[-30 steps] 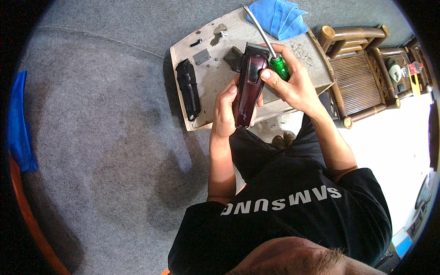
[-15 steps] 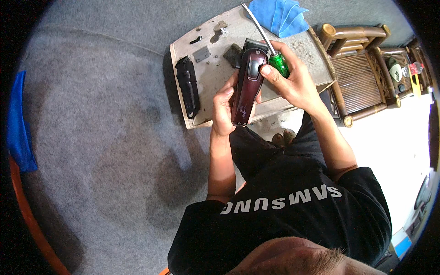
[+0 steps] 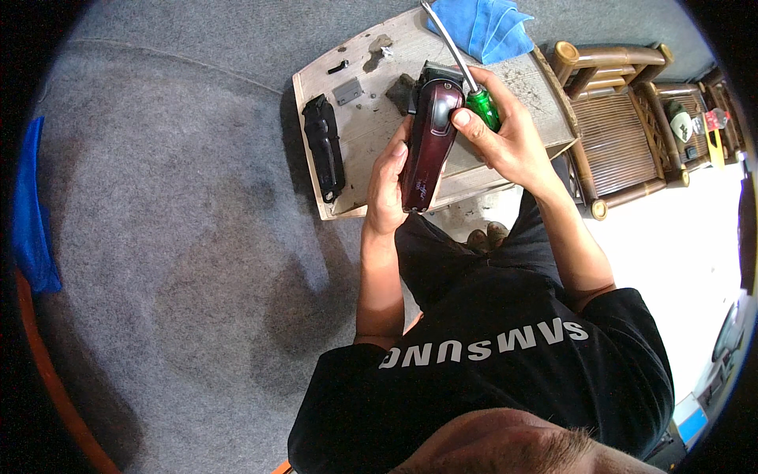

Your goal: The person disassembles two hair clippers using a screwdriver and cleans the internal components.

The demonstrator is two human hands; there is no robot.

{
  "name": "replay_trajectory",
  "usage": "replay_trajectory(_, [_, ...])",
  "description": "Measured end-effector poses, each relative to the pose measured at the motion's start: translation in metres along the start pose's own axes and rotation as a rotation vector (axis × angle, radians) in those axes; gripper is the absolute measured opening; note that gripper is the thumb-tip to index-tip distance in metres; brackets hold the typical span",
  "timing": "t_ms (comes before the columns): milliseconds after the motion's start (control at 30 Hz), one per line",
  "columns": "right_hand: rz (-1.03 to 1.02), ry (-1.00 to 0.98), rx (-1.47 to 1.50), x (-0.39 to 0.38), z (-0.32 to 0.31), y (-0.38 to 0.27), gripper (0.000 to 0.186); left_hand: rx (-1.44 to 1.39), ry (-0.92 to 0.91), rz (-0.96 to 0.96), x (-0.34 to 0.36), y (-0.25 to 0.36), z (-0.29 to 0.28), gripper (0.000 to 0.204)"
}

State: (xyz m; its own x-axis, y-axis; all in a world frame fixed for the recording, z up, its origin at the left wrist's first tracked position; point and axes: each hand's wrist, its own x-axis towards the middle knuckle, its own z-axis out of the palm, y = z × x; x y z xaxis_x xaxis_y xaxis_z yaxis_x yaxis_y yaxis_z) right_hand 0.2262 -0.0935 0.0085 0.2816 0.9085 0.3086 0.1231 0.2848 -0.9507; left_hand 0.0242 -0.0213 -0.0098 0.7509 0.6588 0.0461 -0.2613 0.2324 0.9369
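A dark red hair clipper (image 3: 429, 150) is held over the table, its toothed blade end pointing away from me. My left hand (image 3: 388, 186) wraps round the clipper's body from the left. My right hand (image 3: 509, 138) holds a screwdriver (image 3: 482, 109) with a green handle, its metal shaft slanting up and left past the blade. The right thumb also rests against the clipper's upper side, and the fingers behind it are partly hidden. To the left, a black clipper housing (image 3: 324, 150) lies on the wooden table (image 3: 359, 170).
Beyond the hands, a blue cloth (image 3: 489, 31) lies on the table's far edge. A grey plate (image 3: 347, 92), a dark block (image 3: 401, 93) and a small black part (image 3: 338, 67) lie near loose hair. A bamboo chair (image 3: 616, 134) stands close on the right.
The clipper has turned slightly in my hands, its blade end shifting a little away from me. The screwdriver has moved slightly right with my right hand. Both grips stay the same.
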Motion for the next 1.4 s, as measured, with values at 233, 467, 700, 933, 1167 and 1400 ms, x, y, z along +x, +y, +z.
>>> replay_trajectory(233, [-0.019, 0.007, 0.026, 0.0, 0.001, 0.001, 0.063, -0.031, 0.001, 0.002, 0.001, 0.003, 0.003, 0.054])
replay_trajectory(467, [-0.015, 0.012, 0.052, 0.0, 0.001, 0.004, 0.065, -0.008, 0.007, 0.01, 0.003, 0.004, 0.007, 0.054])
replay_trajectory(700, [0.038, 0.046, -0.033, -0.001, 0.003, -0.002, 0.068, 0.183, 0.08, 0.092, 0.008, 0.014, 0.018, 0.059])
replay_trajectory(933, [0.013, 0.085, 0.012, 0.001, 0.006, 0.0, 0.066, 0.046, 0.032, 0.083, 0.008, 0.019, 0.024, 0.056])
replay_trajectory(1167, [0.048, 0.064, 0.019, 0.003, 0.008, 0.01, 0.059, 0.167, 0.188, 0.152, 0.021, 0.023, 0.031, 0.047])
replay_trajectory(1400, [-0.003, 0.242, 0.223, 0.0, -0.012, -0.017, 0.039, 0.56, 0.256, 0.199, 0.048, 0.057, 0.044, 0.035])
